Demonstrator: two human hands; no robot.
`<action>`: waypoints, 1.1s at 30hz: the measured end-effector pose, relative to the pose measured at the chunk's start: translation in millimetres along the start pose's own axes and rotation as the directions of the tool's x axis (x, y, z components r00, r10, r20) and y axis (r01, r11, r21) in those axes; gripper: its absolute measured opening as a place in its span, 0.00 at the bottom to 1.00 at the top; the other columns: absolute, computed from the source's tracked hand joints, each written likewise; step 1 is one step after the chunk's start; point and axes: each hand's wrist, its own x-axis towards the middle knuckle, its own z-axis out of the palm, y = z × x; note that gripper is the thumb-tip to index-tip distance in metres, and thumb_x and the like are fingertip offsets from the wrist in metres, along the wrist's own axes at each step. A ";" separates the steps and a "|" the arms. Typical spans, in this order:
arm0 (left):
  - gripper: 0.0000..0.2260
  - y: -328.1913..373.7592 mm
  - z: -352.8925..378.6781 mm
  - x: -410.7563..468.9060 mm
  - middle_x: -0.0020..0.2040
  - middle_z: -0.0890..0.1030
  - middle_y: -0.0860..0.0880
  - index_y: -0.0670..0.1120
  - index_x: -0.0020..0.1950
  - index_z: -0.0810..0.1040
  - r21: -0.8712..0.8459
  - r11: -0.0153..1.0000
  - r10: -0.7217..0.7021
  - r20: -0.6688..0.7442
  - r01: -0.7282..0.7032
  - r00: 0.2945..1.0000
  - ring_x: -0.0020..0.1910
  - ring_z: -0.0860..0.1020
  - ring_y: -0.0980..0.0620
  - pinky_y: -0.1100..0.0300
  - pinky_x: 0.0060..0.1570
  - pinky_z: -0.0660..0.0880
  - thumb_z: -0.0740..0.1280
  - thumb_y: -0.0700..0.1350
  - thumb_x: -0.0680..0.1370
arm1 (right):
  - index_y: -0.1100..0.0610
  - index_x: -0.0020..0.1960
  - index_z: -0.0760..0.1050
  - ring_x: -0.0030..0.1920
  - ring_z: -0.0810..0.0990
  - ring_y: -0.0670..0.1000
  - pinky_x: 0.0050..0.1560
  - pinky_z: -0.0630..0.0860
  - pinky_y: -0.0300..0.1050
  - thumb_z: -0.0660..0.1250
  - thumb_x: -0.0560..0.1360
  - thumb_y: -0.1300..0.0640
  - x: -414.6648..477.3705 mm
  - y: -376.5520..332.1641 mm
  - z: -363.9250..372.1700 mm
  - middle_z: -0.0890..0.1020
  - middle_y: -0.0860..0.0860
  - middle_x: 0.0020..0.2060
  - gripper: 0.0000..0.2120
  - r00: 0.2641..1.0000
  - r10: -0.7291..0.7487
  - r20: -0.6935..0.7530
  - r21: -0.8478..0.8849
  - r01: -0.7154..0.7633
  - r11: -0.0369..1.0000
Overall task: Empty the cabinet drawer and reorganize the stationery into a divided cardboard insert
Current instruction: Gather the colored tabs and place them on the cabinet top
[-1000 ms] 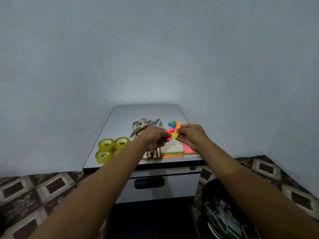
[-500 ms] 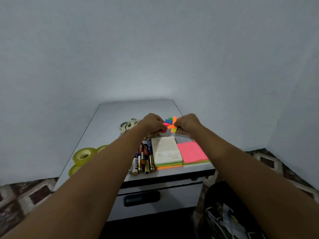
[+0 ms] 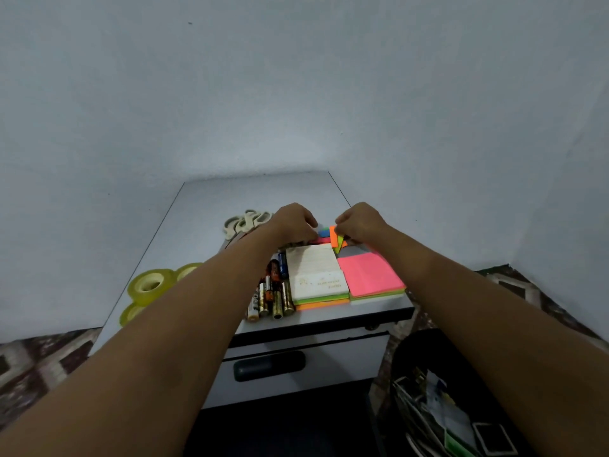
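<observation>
On the grey cabinet top (image 3: pixel 204 206) my left hand (image 3: pixel 291 222) and my right hand (image 3: pixel 361 222) both pinch a small fan of coloured sticky flags (image 3: pixel 334 237) in blue, pink, orange and yellow-green. The flags sit just behind a white-topped sticky note pad (image 3: pixel 318 273) and a pink sticky note pad (image 3: pixel 369 275). Several batteries (image 3: pixel 273 291) lie in a row left of the pads. Beige-handled scissors (image 3: pixel 245 222) lie behind my left hand. Yellow tape rolls (image 3: pixel 150 286) sit at the left edge. The drawer (image 3: pixel 296 364) below is closed.
A black bin or bag (image 3: pixel 438 400) with papers and clips stands on the floor at the right of the cabinet. Blue-grey walls close in behind and at the right. Patterned floor tiles (image 3: pixel 29 361) show on both sides.
The camera has moved closer and lower toward the cabinet. Both hands stayed on the flags and lowered them toward the cabinet top behind the pads.
</observation>
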 end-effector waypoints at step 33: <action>0.06 -22.5 78.5 -281.5 0.39 0.78 0.49 0.45 0.52 0.78 -0.587 0.808 -0.041 0.033 0.053 0.999 0.37 0.76 0.57 0.69 0.35 0.74 0.68 0.39 0.75 | 0.60 0.59 0.76 0.49 0.81 0.51 0.46 0.78 0.42 0.65 0.77 0.60 -266.1 56.1 57.9 0.81 0.55 0.45 0.11 0.951 -0.172 0.258 0.400 0.057 0.915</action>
